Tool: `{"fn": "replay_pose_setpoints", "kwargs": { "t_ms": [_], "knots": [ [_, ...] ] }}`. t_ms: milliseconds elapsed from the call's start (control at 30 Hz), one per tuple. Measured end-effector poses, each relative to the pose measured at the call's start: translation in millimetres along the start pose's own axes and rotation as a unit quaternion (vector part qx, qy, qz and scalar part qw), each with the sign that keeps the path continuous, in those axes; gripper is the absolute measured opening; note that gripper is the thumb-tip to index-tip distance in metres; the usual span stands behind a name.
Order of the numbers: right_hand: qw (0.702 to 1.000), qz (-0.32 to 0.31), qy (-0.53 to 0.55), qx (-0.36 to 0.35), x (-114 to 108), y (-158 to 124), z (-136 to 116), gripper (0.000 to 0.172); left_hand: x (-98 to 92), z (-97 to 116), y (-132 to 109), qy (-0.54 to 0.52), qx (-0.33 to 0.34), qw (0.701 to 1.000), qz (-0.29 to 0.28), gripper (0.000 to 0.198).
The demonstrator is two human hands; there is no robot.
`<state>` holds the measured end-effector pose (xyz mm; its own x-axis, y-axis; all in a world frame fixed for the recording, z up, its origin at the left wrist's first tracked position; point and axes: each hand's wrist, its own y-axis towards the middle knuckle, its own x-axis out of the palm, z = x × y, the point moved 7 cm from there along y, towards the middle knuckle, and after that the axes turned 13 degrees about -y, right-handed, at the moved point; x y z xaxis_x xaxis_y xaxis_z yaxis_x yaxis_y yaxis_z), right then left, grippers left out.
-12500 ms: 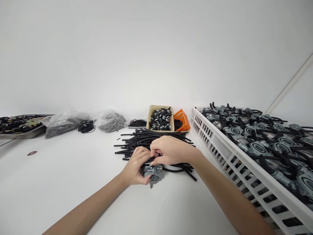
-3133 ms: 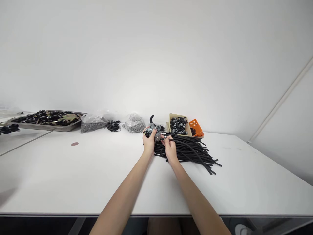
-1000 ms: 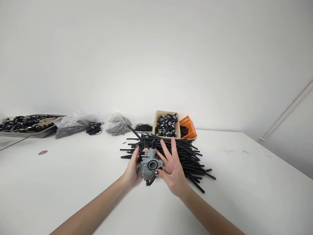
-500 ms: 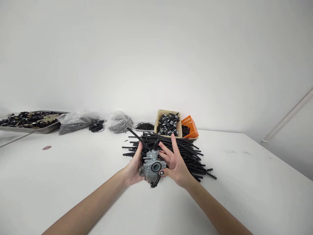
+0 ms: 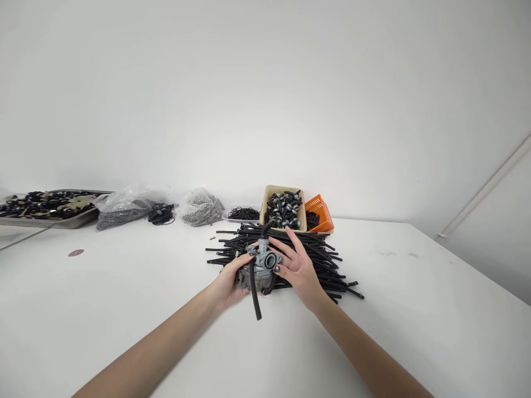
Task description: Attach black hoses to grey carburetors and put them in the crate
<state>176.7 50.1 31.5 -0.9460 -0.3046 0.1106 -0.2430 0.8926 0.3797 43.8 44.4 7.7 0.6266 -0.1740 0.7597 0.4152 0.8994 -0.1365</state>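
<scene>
A grey metal carburetor (image 5: 261, 261) is held up between my hands, its round bore facing me. My left hand (image 5: 225, 284) is closed around its left side, thumb on top and fingers underneath. A black rubber hose (image 5: 254, 293) hangs down its front from near that thumb. My right hand (image 5: 302, 276) grips the right flange lightly, the thumb against its edge and the other fingers stretched out behind. A short black tube (image 5: 266, 229) rises from the top. Just behind lies a pile of black hoses (image 5: 321, 260), partly hidden by the hands.
Along the wall stand a cream basket (image 5: 303, 220) of black-and-silver parts and an orange basket (image 5: 326, 218). Farther left are a small tray of black rings (image 5: 244, 214), plastic bags (image 5: 202, 207) of small parts, and a metal tray (image 5: 78, 221). A reddish disc (image 5: 76, 252) lies on the white table.
The carburetor has turned and risen slightly. Its hose, which pointed up and left, now hangs down in front. My left thumb has moved onto the top; the right hand stays at the flange.
</scene>
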Motion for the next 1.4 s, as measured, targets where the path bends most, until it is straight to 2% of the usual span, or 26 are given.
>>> {"fn": "replay_pose_setpoints", "kwargs": {
  "t_ms": [133,233,333,400,467,533,600,800,933,1167,1233,1300,1400],
  "knots": [
    [0.989,0.112,-0.092,-0.017,-17.2,0.2,-1.0,0.056,6.2,19.4,-5.2,0.08,0.137,0.987,0.034,0.055],
    [0.969,0.166,-0.179,-0.035,-23.2,-4.8,-10.8,0.025,10.5,36.9,-13.3,0.153,0.242,0.957,0.048,0.054],
    [0.947,0.12,-0.284,-0.093,-8.1,-10.8,-25.1,0.021,13.7,52.9,-25.2,0.258,0.343,0.899,0.09,0.051],
    [0.919,0.075,-0.361,-0.139,7.5,-16.2,-30.9,0.019,16.2,58.6,-32.2,0.302,0.389,0.862,0.117,0.047],
    [0.895,0.049,-0.413,-0.164,19.1,-20.5,-30.0,0.017,17.8,59.3,-35.5,0.313,0.408,0.848,0.128,0.044],
    [0.886,0.041,-0.432,-0.164,23.9,-22.3,-25.1,0.018,19.2,56.2,-35.0,0.315,0.405,0.85,0.12,0.043],
    [0.89,0.045,-0.428,-0.152,22.8,-22.0,-19.8,0.02,19.9,52.2,-33.4,0.32,0.396,0.853,0.11,0.044],
    [0.944,0.045,-0.303,-0.122,14.9,-20.4,-13.4,0.015,13.7,43.4,-27.1,0.295,0.35,0.882,0.112,0.046],
    [0.971,0.044,-0.205,-0.118,16.5,-20.4,-11.0,0.011,16.0,42.1,-26.8,0.289,0.333,0.891,0.106,0.047],
    [0.976,0.041,-0.181,-0.11,15.5,-17.0,-6.1,0.014,16.3,37.7,-26.0,0.236,0.3,0.919,0.104,0.049],
    [0.972,0.063,-0.202,-0.104,11.4,-15.9,-3.8,0.015,14.3,32.7,-22.9,0.205,0.267,0.936,0.098,0.054],
    [0.964,0.113,-0.222,-0.091,2.8,-15.1,0.1,0.016,12.9,28.0,-20.1,0.172,0.239,0.952,0.089,0.061],
    [0.964,0.16,-0.211,-0.033,-7.6,-13.6,11.8,0.025,13.0,24.6,-17.2,0.141,0.22,0.962,0.074,0.069]
  ]
}}
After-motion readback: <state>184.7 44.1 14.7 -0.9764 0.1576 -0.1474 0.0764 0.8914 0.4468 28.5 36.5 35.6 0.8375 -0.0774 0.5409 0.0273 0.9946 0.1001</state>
